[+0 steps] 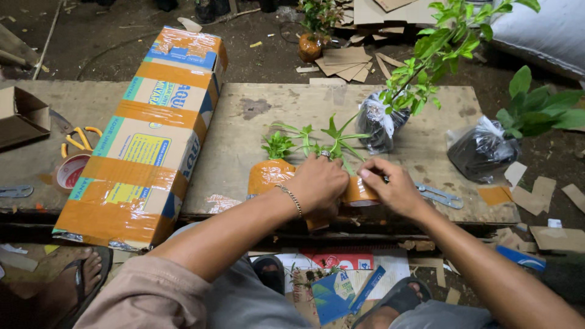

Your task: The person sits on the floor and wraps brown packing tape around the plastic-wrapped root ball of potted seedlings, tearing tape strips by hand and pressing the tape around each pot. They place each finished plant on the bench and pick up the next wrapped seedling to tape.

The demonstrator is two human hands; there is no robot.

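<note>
Nearest the camera are the person's knees and sandalled feet, with printed cardboard scraps point(341, 286) on the ground between them. Above these, both forearms reach to the near edge of the wooden worktop point(244, 122). The left hand point(320, 183), a chain bracelet at its wrist, is curled over a small plant's wrapped base, which it hides; only the thin green leaves point(329, 137) show above the knuckles. The right hand point(393, 186) holds a roll of orange tape point(359, 194), its fingers pinching the roll's edge against the left hand.

Just left of the hands lies another small plant with an orange-taped base point(270, 173). A long carton banded in orange tape point(146, 140) lies across the worktop's left part. A leafy plant in a clear bag point(378, 122) leans near the far edge.

The work sits close to the near edge, so a hard pull on the tape could drag the plant off, and the tape could snag or crush the thin leaves.
</note>
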